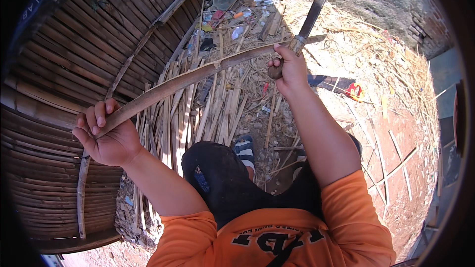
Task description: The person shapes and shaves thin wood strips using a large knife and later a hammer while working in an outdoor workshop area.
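Observation:
A long, slightly curved bamboo strip (183, 81) slants across in front of me, lower at the left and rising to the right. My left hand (113, 138) is closed around its near left end, fingers curled over the edge. My right hand (292, 71) grips the wooden handle of a machete (313, 14), whose dark blade points up and away. The right thumb lies against the strip near its far end, which passes behind the machete handle. Part of the handle is hidden by my fingers; its rounded butt shows below them.
A bamboo slat wall (64, 64) stands close on the left. Split bamboo strips (213, 113) lie piled on the ground ahead, among shavings and litter (237, 32). A brick wall (391, 0) is at the back right. Thin sticks (396, 168) lie on the right.

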`<state>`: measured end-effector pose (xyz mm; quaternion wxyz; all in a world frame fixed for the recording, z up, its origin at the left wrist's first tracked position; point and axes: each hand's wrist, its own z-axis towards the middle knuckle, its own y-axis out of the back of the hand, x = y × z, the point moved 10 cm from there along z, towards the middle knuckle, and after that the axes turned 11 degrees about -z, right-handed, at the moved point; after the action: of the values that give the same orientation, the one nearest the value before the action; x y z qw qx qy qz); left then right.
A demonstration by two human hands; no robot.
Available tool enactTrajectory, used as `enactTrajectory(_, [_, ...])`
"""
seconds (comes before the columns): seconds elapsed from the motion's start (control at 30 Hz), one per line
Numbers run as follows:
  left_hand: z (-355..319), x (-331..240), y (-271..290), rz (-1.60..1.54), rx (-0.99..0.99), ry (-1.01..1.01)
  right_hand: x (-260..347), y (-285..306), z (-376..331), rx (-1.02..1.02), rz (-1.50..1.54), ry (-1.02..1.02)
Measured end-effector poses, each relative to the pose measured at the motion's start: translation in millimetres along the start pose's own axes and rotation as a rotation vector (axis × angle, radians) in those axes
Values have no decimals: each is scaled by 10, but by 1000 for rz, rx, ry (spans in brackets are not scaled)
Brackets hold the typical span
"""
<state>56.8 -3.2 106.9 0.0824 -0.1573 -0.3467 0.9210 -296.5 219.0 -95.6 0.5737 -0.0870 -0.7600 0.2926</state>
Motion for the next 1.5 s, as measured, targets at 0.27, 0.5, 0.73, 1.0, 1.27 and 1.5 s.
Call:
enactTrajectory(0.27, [-527,-209,441,1720,-442,-176,672,529,-15,-163,-142,242])
enactTrajectory(0.5, [-501,1988,-550,1736,655,418,847,532,-298,-93,-348,370])
enactTrajectory(0.73, [-1356,2822,417,970,317,1538,914,677,-338,-83,-745,504])
enactTrajectory(1.0, [-818,2164,612,1469,196,1025,1223,519,-395,123,-1438,492])
enactTrajectory(1.27, [-841,1658,1177,1595,165,832,849,420,-352,223,-1805,607])
enactTrajectory(1.5, [-947,1596,1253,1568,137,1043,1178,654,-90,-8,-1762,646])
